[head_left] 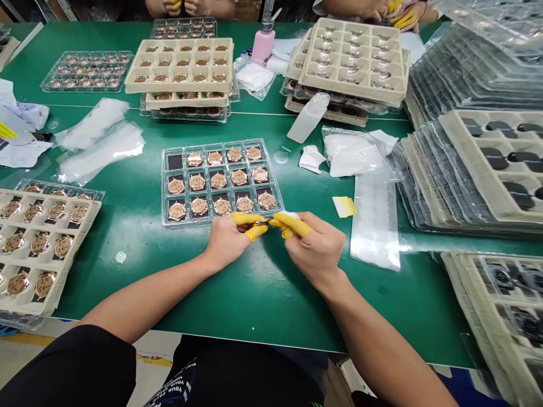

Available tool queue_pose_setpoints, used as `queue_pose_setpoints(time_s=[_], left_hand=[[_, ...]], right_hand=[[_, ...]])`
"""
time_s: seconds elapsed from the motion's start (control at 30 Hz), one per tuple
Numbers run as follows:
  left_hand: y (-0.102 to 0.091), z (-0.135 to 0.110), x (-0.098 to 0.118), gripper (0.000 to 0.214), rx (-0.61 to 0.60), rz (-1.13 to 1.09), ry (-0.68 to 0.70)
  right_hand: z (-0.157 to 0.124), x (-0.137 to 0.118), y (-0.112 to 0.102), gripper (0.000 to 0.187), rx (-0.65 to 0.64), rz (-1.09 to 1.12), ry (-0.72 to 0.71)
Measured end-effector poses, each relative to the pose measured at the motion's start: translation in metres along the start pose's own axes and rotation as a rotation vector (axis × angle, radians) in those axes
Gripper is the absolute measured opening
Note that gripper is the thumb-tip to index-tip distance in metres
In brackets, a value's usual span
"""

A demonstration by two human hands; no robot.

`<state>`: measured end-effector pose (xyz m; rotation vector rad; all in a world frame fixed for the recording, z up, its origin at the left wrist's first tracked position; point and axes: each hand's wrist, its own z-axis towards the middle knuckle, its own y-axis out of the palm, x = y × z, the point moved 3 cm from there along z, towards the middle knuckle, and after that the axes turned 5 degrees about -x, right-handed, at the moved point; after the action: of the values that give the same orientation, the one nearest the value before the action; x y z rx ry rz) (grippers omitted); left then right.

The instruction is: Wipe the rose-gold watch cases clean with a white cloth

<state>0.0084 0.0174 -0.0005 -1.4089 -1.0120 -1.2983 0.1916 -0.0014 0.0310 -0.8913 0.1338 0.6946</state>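
Note:
In front of me, my left hand (pixel 227 237) pinches a small watch case (pixel 263 221), seen edge-on, between yellow-cotted fingertips. My right hand (pixel 316 243), also in yellow finger cots, is closed against the case's right side. A bit of white cloth (pixel 291 215) shows above its index finger; how it is held is mostly hidden. Just beyond both hands lies a clear plastic tray (pixel 164 186) of rose-gold watch cases, backs up, on black pads. Its far-left compartment shows only a black pad (pixel 175 162).
A beige tray of watch cases (pixel 63 271) stands at the left. Stacked trays (pixel 180 65) and a pink bottle (pixel 263 42) are at the back. Tall tray stacks (pixel 428 186) line the right. A white bottle (pixel 309 117), plastic sleeves (pixel 375 220) and a yellow-white scrap (pixel 344 207) lie nearer. Two co-workers' hands (pixel 182 7) show opposite.

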Motion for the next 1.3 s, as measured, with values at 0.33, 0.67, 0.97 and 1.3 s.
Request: queue_pose_setpoints(time_s=[0.33, 0.67, 0.97, 1.3], left_hand=[[-0.002, 0.0, 0.005, 0.022, 0.004, -0.065, -0.006], [0.0, 0.004, -0.006, 0.03, 0.015, -0.211, -0.017], [0.001, 0.004, -0.008, 0.021, -0.033, -0.154, 0.051], [0.0, 0.001, -0.004, 0.022, -0.067, 0.139, 0.122]], right_hand=[[0.005, 0.019, -0.005, 0.016, 0.043, 0.406, 0.367], [0.011, 0.008, -0.01, 0.027, -0.095, 0.391, 0.071], [0.012, 0.001, -0.003, 0.028, -0.029, 0.38, -0.02], [0.005, -0.007, 0.01, 0.041, -0.096, 0.138, -0.206]])
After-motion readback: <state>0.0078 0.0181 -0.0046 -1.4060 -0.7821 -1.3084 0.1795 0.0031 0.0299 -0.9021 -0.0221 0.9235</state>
